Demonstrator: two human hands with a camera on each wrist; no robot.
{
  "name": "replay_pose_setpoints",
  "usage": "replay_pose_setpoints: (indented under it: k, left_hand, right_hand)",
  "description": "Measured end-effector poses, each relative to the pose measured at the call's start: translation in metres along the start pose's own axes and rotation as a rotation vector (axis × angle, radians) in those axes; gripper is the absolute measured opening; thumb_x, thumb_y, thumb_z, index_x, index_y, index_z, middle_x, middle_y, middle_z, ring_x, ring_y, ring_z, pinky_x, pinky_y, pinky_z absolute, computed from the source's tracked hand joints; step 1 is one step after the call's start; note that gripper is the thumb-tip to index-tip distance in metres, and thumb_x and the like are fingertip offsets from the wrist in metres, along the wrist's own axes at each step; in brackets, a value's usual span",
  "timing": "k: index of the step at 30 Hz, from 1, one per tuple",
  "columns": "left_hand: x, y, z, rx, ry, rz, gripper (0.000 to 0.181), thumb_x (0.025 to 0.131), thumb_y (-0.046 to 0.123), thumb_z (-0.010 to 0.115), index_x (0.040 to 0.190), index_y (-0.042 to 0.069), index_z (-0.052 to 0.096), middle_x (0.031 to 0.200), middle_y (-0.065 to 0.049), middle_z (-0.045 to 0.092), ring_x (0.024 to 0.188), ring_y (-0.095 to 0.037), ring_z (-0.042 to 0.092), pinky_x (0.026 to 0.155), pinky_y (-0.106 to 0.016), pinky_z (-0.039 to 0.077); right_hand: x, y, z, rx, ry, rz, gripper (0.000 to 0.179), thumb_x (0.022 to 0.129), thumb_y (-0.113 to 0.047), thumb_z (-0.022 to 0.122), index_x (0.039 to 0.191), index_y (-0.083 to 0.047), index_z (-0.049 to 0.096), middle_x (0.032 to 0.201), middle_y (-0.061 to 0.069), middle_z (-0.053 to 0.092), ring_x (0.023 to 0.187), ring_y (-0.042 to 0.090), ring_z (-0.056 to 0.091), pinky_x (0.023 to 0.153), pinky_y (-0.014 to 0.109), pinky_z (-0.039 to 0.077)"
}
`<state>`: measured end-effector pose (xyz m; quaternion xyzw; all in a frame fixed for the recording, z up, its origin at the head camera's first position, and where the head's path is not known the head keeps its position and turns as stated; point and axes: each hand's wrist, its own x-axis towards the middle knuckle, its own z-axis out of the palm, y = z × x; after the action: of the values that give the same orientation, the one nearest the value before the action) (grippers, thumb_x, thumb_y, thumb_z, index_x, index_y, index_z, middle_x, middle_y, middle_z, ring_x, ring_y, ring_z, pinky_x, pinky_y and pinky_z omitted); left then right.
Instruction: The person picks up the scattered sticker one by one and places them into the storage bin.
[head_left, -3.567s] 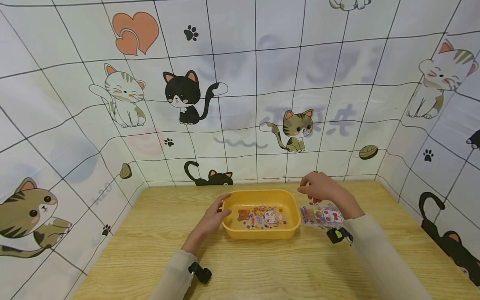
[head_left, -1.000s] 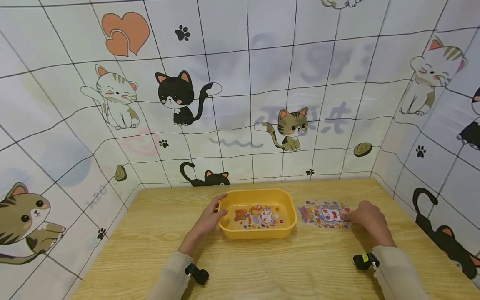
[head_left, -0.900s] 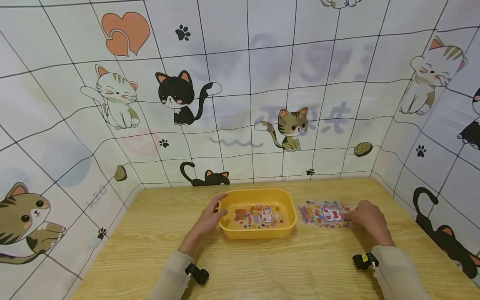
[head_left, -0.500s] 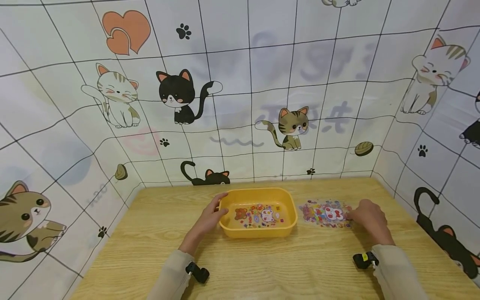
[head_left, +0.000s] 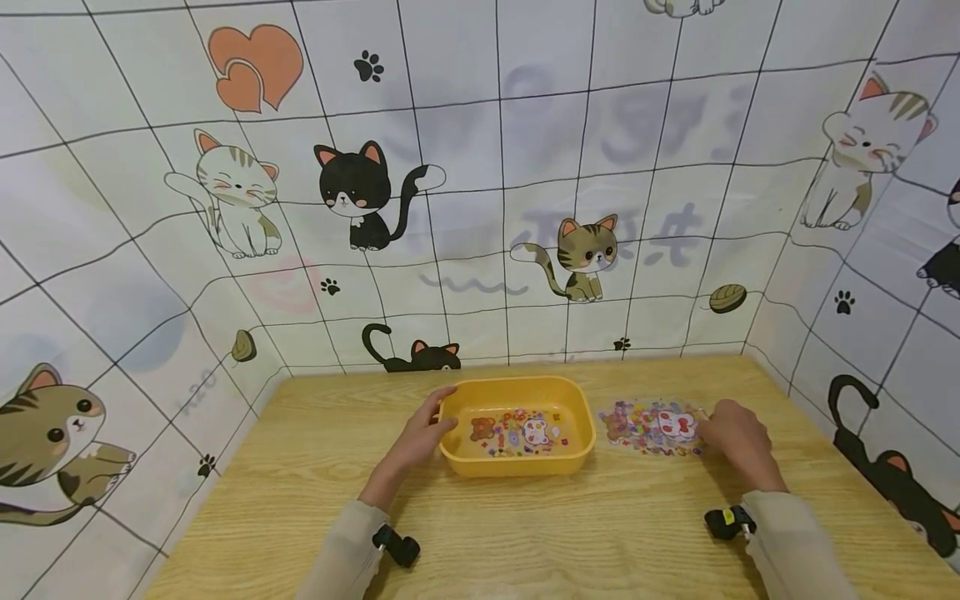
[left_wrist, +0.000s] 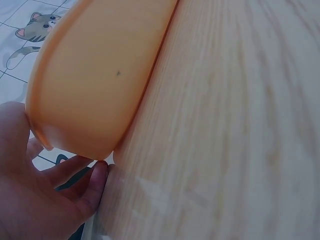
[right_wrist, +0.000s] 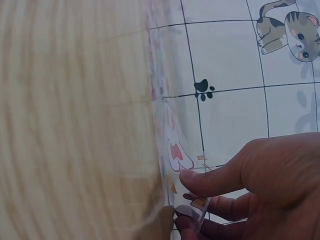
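Note:
A yellow plastic tray [head_left: 517,468] stands on the table. Its bottom shows a brown bear, a white animal face and many small colourful pieces. At the tray's left end, my left hand [head_left: 415,435] holds the wall, with thumb and fingers against it; the left wrist view shows curled fingers by the tray's lower corner. To the right of the tray lies a thin clear plastic sheet [head_left: 648,427] covered in colourful prints, among them a bear and a white rabbit with red marks. My right hand [head_left: 738,440] pinches its right end; a bent orange-printed bit shows between the fingers.
A light wood table [head_left: 525,533] carries everything. Cloth walls [head_left: 480,200] with cat drawings and grid lines close it in at the back and on both sides. Small black cameras sit on both wrists.
Earlier, my right hand was over the sheet's far side; then it went to the right end. Over the last second the sheet has slid slightly right. My left hand has stayed at the tray.

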<state>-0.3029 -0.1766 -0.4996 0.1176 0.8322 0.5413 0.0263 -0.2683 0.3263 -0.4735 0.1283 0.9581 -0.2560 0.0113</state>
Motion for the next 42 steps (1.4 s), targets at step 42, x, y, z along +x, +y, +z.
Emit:
replay_pose_setpoints:
  k: [42]
  left_hand:
    - [0.000,-0.001,0.001,-0.031,0.018,0.015,0.056,0.102,0.012,0.060,0.155,0.019,0.046,0.146,-0.020,0.057,0.122,-0.035,0.061,0.095,-0.050,0.054]
  right_hand:
    - [0.005,0.008,-0.025,0.076,0.056,0.006,0.032,0.093,-0.012,0.057,0.106,0.013,0.073,0.094,0.023,0.065,0.083,0.032,0.053,0.062,0.032,0.039]
